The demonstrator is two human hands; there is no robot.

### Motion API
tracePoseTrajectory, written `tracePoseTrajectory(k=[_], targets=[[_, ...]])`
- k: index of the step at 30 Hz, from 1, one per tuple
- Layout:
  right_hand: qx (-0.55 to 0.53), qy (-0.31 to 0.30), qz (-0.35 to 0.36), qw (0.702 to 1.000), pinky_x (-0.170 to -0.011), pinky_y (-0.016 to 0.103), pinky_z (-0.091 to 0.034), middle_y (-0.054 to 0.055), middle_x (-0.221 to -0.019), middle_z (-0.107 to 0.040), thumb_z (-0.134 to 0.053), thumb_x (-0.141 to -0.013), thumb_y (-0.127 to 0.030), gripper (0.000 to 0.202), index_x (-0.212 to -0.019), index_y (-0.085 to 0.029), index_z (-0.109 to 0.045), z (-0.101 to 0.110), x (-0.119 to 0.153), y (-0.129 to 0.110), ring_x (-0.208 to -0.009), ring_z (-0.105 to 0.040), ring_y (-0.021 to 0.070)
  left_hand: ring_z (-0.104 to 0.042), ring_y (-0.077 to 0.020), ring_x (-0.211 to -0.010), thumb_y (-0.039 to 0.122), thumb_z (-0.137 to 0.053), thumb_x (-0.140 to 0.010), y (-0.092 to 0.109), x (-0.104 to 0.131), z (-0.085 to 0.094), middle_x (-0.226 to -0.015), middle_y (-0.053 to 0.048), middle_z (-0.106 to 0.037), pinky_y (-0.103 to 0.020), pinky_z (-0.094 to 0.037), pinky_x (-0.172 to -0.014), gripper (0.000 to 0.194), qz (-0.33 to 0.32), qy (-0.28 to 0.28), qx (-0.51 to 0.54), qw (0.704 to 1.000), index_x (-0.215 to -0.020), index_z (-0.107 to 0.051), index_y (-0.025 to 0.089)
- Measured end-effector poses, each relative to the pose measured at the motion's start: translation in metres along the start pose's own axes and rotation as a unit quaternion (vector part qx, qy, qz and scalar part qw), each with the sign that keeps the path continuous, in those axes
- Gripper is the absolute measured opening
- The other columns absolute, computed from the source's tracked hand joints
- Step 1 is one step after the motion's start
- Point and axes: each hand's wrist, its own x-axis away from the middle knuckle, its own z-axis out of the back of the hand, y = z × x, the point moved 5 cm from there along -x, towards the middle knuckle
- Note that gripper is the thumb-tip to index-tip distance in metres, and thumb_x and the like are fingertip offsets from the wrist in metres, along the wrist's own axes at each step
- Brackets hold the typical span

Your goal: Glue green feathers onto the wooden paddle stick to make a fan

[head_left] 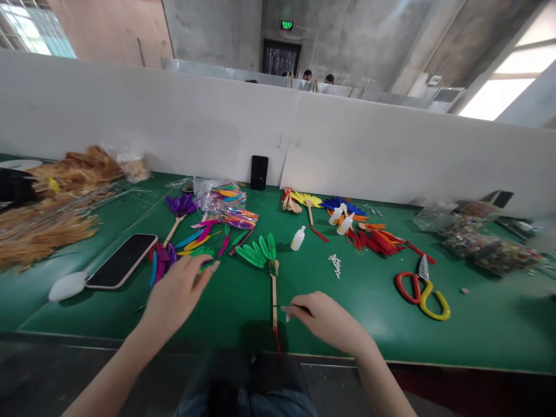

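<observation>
**Meanwhile, Two Bare Hands Are Flanking a Green-Feathered Stick**

Nearest the table's front edge, a red cord (278, 340) is trailing from the foot of the green-feathered stick (274, 295), which is lying on the green table (347, 324) with its plumes pointing toward 11 o'clock. Taking the stick as the clock's center, the right hand (319, 318) is hovering at 4 o'clock, its thumb and fingers pinching a thin dark piece (280, 306) that is reaching to the stick; whether the two are touching, one cannot tell. The left hand (180, 284) is stretching out at 9 o'clock, thumb standing apart from the fingers, over loose colored feathers (202, 233); whether its fingertips are gripping any is not clear.

Beyond the left hand, also at 9 o'clock, a phone (121, 260) is lying face up. Red-and-yellow scissors (422, 289) are resting at 3 o'clock, while white beads (335, 265) are sitting in a small cluster between them and the stick. A white bottle (297, 238) is standing at 1 o'clock, and red feathers (382, 240) are spreading at 2. Farther back, a purple-feathered stick (175, 223) is lying at 10 o'clock. At 12 o'clock, a black phone (259, 172) is leaning against a white partition (208, 127).
</observation>
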Motion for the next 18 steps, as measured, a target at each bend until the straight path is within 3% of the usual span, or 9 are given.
tracePoseTrajectory(k=[3, 6, 9, 12, 18], targets=[[0.036, -0.025, 0.030, 0.999, -0.047, 0.025, -0.022, -0.001, -0.050, -0.055, -0.057, -0.085, -0.036, 0.033, -0.058, -0.019, -0.065, 0.000, -0.015, -0.011, -0.047, -0.042, 0.0109, -0.056, -0.0168, -0.074, 0.041, -0.040, -0.090, 0.058, 0.011, -0.016, -0.083, -0.002, -0.059, -0.024, -0.041, -0.066, 0.027, -0.150, -0.166, 0.153, 0.963, -0.099, -0.060, 0.023], [0.043, -0.036, 0.058, 0.997, -0.047, 0.023, -0.021, -0.003, -0.051, -0.055, -0.062, -0.079, -0.024, 0.020, -0.060, -0.019, -0.065, 0.002, -0.026, -0.019, -0.047, -0.040, 0.0094, -0.051, -0.0156, -0.067, 0.041, -0.048, -0.087, 0.090, 0.013, -0.029, -0.071, 0.000, -0.055, -0.024, -0.035, -0.059, 0.025, -0.173, -0.218, 0.190, 0.941, -0.083, -0.061, 0.020], [0.033, -0.057, 0.084, 0.994, -0.047, 0.022, -0.022, -0.004, -0.052, -0.053, -0.060, -0.074, -0.013, 0.014, -0.062, -0.019, -0.065, 0.004, -0.032, -0.018, -0.049, -0.039, 0.0085, -0.047, -0.0122, -0.058, 0.040, -0.048, -0.087, 0.102, 0.011, -0.042, -0.062, 0.002, -0.052, -0.022, -0.031, -0.053, 0.031, -0.146, -0.298, 0.281, 0.900, -0.070, -0.059, 0.017], [-0.009, -0.098, 0.091, 0.991, -0.046, 0.021, -0.021, -0.007, -0.049, -0.048, -0.062, -0.070, -0.011, 0.011, -0.062, -0.018, -0.064, 0.005, -0.037, -0.012, -0.047, -0.037, 0.0070, -0.049, -0.0107, -0.056, 0.041, -0.055, -0.083, 0.104, 0.007, -0.049, -0.059, 0.003, -0.053, -0.020, -0.033, -0.052, 0.028, -0.106, -0.366, 0.364, 0.850, -0.073, -0.061, 0.016], [-0.045, -0.105, 0.094, 0.989, -0.047, 0.019, -0.025, -0.007, -0.055, -0.053, -0.073, -0.062, -0.021, 0.009, -0.065, -0.017, -0.065, 0.013, -0.045, -0.003, -0.052, -0.041, 0.0075, -0.049, -0.0091, -0.051, 0.044, -0.070, -0.070, 0.108, 0.000, -0.057, -0.056, 0.003, -0.057, -0.019, -0.033, -0.048, 0.031, -0.062, -0.443, 0.413, 0.794, -0.071, -0.061, 0.014]])
